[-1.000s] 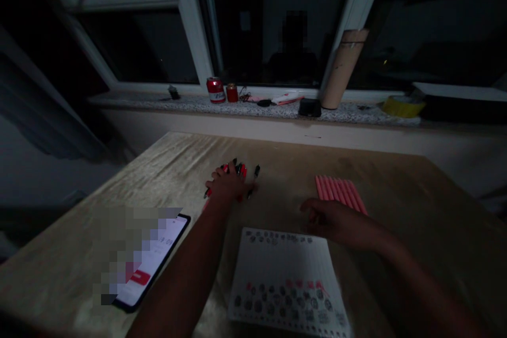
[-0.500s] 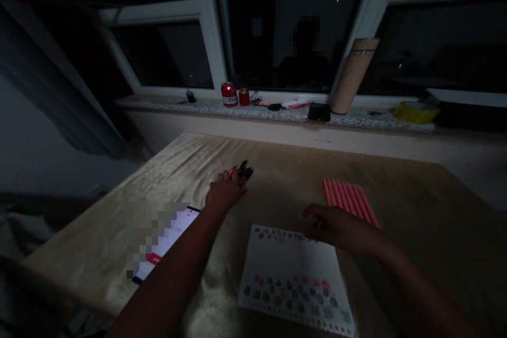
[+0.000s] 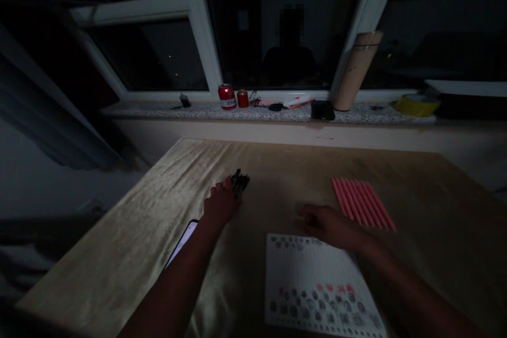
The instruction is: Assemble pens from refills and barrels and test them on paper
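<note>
A bench (image 3: 285, 166) draped in a pale, creased cloth spreads across the view. On its near part lies a ruled notebook sheet (image 3: 311, 269), holes along the near edge, rows of dark and red marks on it. Right of its far edge sits a row of slim pink sticks (image 3: 363, 203), side by side; more of the row shows than a second ago. The right hand (image 3: 325, 223) is loosely half-curled at the sheet's far edge, much as before; whether it holds anything is too dark to tell. The left hand (image 3: 222, 203) is curled closed around a bunch of pens (image 3: 240, 182), left of centre; these were spread out earlier, one lying apart, and are now packed together. The left forearm now covers most of the phone (image 3: 182, 243).
</note>
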### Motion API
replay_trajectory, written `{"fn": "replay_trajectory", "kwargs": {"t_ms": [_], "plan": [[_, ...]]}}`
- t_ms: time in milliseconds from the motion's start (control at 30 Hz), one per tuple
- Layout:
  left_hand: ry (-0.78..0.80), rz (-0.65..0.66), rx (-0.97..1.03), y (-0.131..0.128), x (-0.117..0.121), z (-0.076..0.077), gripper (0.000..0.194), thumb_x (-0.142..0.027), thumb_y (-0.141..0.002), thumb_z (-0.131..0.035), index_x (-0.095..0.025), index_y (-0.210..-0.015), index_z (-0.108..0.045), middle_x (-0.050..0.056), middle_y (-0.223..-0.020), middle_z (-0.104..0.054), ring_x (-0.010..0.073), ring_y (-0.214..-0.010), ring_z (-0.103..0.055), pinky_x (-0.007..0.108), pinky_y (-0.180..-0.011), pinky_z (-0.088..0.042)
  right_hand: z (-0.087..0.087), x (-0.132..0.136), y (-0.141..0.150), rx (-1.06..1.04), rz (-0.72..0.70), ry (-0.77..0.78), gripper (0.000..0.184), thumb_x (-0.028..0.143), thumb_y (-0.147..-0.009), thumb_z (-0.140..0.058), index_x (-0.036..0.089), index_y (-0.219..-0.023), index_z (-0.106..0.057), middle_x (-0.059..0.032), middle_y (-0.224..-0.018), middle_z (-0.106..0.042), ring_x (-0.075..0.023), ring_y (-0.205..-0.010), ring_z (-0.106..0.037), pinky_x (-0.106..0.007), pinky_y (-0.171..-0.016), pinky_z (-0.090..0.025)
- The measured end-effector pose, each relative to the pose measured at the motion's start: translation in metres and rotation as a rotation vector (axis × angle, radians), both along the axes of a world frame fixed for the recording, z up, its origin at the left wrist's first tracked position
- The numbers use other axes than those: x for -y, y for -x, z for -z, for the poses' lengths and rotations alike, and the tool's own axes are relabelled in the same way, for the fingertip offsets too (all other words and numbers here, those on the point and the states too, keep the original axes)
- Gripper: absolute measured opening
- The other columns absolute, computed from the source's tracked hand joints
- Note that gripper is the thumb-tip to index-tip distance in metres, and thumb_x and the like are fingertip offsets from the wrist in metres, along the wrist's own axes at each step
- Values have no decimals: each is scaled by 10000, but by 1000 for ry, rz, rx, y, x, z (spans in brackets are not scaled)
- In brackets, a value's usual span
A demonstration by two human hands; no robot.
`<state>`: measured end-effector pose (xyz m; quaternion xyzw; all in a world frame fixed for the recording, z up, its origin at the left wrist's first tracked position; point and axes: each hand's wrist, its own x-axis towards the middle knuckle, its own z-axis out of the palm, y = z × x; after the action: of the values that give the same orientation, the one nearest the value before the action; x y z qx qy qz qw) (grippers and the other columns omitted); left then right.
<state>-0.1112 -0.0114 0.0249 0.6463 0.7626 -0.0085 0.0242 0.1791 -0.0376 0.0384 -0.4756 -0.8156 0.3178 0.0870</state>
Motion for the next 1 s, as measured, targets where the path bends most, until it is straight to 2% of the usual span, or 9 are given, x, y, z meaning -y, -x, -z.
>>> {"fn": "replay_trajectory", "kwargs": {"t_ms": [100, 200, 333, 433, 500, 667, 767, 867, 1000], "plan": [[20, 29, 58, 9, 5, -8, 700, -502, -791, -484, -171, -1369, -270, 174, -1199, -496, 311, -1083, -498, 372, -797, -435, 12, 1, 6, -33, 38, -84, 200, 356, -833, -498, 192, -736, -559, 1, -606, -585, -127, -550, -524, -233, -509, -300], [34, 18, 111, 16, 10, -15, 682, -514, -764, -510, -195, -1336, -320, 155, -1137, -558, 302, -1008, -559, 343, -735, -444, 25, 5, 3, -120, 63, -151, 153, 315, -826, -507, 190, -764, -568, 2, -635, -586, -125, -571, -524, -231, -528, -317], [-22, -31, 124, 21, 13, -23, 496, -467, -827, -422, -143, -1199, -468, 159, -1062, -626, 273, -928, -609, 321, -714, -436, 43, 10, -8, -239, 114, -208, 144, 290, -830, -494, 184, -831, -592, -2, -660, -590, -127, -583, -524, -233, -540, -344], [-6, -119, 90, 25, 10, -26, 459, -455, -849, -362, -133, -1118, -548, 184, -1022, -650, 297, -908, -620, 325, -671, -436, 54, 10, -13, -308, 142, -255, 135, 260, -815, -500, 175, -793, -603, -6, -658, -584, -129, -596, -523, -231, -551, -359], [12, -88, 63, 29, 8, -26, 421, -436, -835, -379, -134, -1011, -615, 192, -1016, -655, 300, -895, -625, 312, -650, -432, 59, 9, -14, -326, 127, -284, 135, 256, -809, -507, 174, -776, -608, -9, -661, -587, -128, -591, -518, -231, -547, -356], [14, -56, 31, 37, 6, -31, 375, -406, -801, -425, -130, -828, -677, 181, -856, -689, 272, -770, -649, 277, -586, -415, 63, 6, -13, -332, 134, -326, 122, 242, -791, -527, 175, -776, -627, -21, -696, -616, -136, -616, -538, -238, -568, -361], [-30, -27, 18, 36, 6, -43, 378, -372, -805, -403, -125, -868, -682, 177, -879, -691, 269, -799, -646, 276, -598, -415, 64, 5, -12, -338, 140, -344, 119, 240, -788, -536, 174, -774, -634, -27, -701, -623, -139, -626, -542, -242, -580, -362], [-89, 34, 47, 29, 6, -59, 342, -326, -776, -433, -148, -949, -669, 130, -950, -691, 241, -856, -635, 258, -639, -416, 64, 6, -11, -336, 143, -355, 120, 240, -790, -537, 174, -779, -637, -32, -717, -627, -142, -639, -542, -244, -592, -364], [-265, 115, 202, 8, 9, -73, 314, -278, -745, -448, -150, -914, -679, 103, -898, -697, 227, -823, -630, 261, -656, -416, 62, 8, -12, -339, 143, -346, 113, 228, -781, -538, 173, -752, -632, -25, -688, -612, -136, -617, -527, -243, -578, -355]]}}
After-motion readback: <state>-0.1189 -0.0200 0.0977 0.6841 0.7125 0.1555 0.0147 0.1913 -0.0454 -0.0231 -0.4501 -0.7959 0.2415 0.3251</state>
